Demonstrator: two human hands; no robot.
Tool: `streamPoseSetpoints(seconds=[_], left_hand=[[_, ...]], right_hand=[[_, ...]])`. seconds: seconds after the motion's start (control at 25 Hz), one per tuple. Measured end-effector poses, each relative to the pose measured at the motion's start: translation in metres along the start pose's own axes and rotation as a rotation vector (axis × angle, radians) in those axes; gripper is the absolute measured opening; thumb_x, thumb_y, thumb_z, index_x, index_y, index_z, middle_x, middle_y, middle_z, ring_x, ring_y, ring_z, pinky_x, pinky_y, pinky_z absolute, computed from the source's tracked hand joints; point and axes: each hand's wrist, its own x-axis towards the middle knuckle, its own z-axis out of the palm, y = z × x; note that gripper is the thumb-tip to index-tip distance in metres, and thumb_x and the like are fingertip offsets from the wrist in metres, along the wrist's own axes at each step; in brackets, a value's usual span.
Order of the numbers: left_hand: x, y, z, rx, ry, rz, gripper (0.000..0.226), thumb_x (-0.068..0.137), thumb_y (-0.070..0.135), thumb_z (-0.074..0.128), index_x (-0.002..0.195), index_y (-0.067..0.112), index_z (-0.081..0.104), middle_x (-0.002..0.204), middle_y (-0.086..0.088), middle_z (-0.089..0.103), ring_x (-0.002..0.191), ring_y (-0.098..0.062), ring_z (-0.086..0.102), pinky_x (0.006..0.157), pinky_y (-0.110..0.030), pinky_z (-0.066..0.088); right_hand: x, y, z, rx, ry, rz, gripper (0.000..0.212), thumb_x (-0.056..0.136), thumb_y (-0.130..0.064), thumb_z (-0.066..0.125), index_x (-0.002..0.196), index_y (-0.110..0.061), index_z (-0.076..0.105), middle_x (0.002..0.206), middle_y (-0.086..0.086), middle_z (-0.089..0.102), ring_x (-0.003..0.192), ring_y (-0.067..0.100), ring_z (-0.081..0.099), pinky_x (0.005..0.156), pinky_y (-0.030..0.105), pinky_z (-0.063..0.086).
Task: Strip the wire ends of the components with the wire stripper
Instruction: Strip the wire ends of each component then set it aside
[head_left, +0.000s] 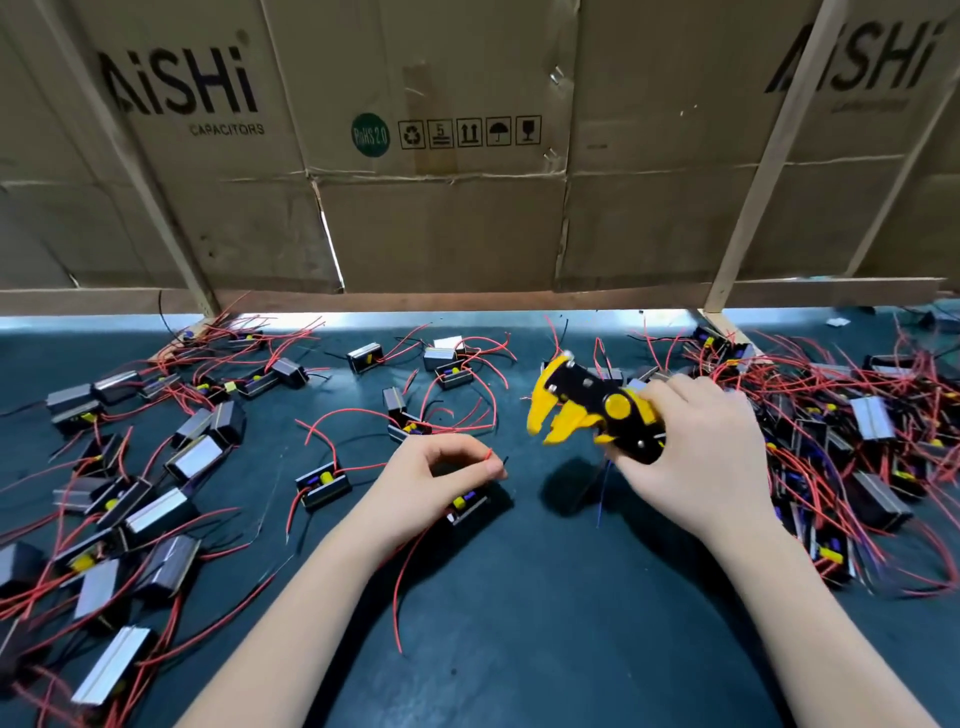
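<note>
My right hand (698, 457) grips the handles of a yellow and black wire stripper (587, 405), held above the table with its jaws pointing left. My left hand (436, 478) pinches the ends of a red wire and a black wire (491, 457) between thumb and fingers. Those wires belong to a small black component with a yellow part (467, 505) lying just under that hand. The stripper's jaws are a short way to the right of the pinched wire ends and do not touch them.
Many similar black and silver components with red wires lie scattered at the left (156, 467), at the back (447, 364), and in a dense pile at the right (857, 441). A cardboard wall (441, 218) on wooden slats closes the back of the dark green table (545, 623).
</note>
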Motion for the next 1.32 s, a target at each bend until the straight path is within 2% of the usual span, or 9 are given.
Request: streamPoseSetpoints(seconds=[0.08, 0.2, 0.4, 0.68, 1.04, 1.12, 1.24, 1.32], left_hand=[[-0.001, 0.000, 0.001, -0.027, -0.029, 0.007, 0.014, 0.093, 0.013, 0.065, 0.083, 0.007, 0.072, 0.082, -0.012, 0.074, 0.079, -0.013, 0.068, 0.081, -0.022, 0.052], [-0.001, 0.001, 0.004, -0.042, -0.030, 0.009, 0.014, 0.093, 0.015, 0.065, 0.081, 0.013, 0.072, 0.084, -0.018, 0.072, 0.073, -0.011, 0.065, 0.076, -0.023, 0.049], [0.001, -0.002, 0.007, 0.016, -0.041, -0.004, 0.015, 0.094, 0.011, 0.063, 0.082, 0.008, 0.071, 0.063, 0.003, 0.066, 0.065, -0.006, 0.059, 0.066, -0.016, 0.044], [0.003, -0.005, 0.007, 0.018, -0.028, -0.011, 0.016, 0.094, 0.012, 0.063, 0.080, 0.013, 0.071, 0.063, 0.003, 0.067, 0.066, -0.008, 0.060, 0.071, -0.023, 0.045], [0.003, -0.006, 0.006, 0.006, -0.041, -0.004, 0.015, 0.095, 0.012, 0.063, 0.083, 0.010, 0.071, 0.064, 0.003, 0.067, 0.067, -0.008, 0.060, 0.069, -0.017, 0.045], [0.003, -0.006, 0.004, 0.003, -0.047, -0.018, 0.016, 0.095, 0.015, 0.062, 0.084, 0.010, 0.072, 0.069, 0.000, 0.070, 0.072, -0.009, 0.064, 0.075, -0.022, 0.047], [0.001, -0.005, 0.001, -0.023, -0.091, -0.038, 0.017, 0.096, 0.018, 0.061, 0.088, 0.009, 0.073, 0.077, -0.005, 0.074, 0.081, -0.012, 0.068, 0.085, -0.029, 0.050], [0.001, -0.004, 0.000, -0.025, -0.101, -0.039, 0.015, 0.096, 0.017, 0.061, 0.088, 0.010, 0.072, 0.078, -0.005, 0.075, 0.082, -0.013, 0.068, 0.089, -0.034, 0.050]], right_hand=[[-0.005, -0.001, 0.005, -0.135, -0.079, 0.003, 0.042, 0.063, -0.039, 0.082, 0.085, -0.007, 0.067, 0.078, 0.009, 0.063, 0.078, 0.034, 0.059, 0.069, 0.040, 0.038], [-0.008, -0.003, 0.012, -0.191, -0.067, -0.014, 0.038, 0.058, -0.035, 0.085, 0.074, -0.009, 0.063, 0.074, 0.008, 0.064, 0.073, 0.033, 0.060, 0.066, 0.038, 0.039], [-0.008, -0.014, 0.017, -0.193, -0.047, -0.042, 0.036, 0.055, -0.036, 0.083, 0.067, -0.013, 0.057, 0.067, 0.003, 0.058, 0.069, 0.031, 0.058, 0.064, 0.035, 0.035], [-0.007, -0.021, 0.018, -0.174, -0.013, -0.075, 0.036, 0.055, -0.037, 0.083, 0.063, -0.016, 0.056, 0.063, 0.000, 0.057, 0.065, 0.028, 0.059, 0.063, 0.034, 0.037], [-0.007, -0.022, 0.015, -0.189, -0.125, -0.072, 0.044, 0.045, -0.038, 0.092, 0.052, -0.015, 0.055, 0.050, 0.002, 0.055, 0.048, 0.028, 0.057, 0.050, 0.028, 0.037], [-0.007, -0.022, 0.015, -0.193, -0.153, -0.059, 0.041, 0.052, -0.044, 0.089, 0.056, -0.016, 0.058, 0.055, 0.001, 0.059, 0.054, 0.029, 0.060, 0.052, 0.025, 0.031], [-0.007, -0.020, 0.016, -0.213, -0.242, 0.007, 0.036, 0.073, -0.059, 0.068, 0.073, -0.023, 0.061, 0.076, -0.003, 0.066, 0.080, 0.025, 0.064, 0.058, 0.028, 0.026], [-0.008, -0.019, 0.017, -0.242, -0.261, 0.030, 0.037, 0.076, -0.063, 0.061, 0.077, -0.026, 0.060, 0.082, -0.005, 0.066, 0.086, 0.022, 0.063, 0.058, 0.028, 0.026]])
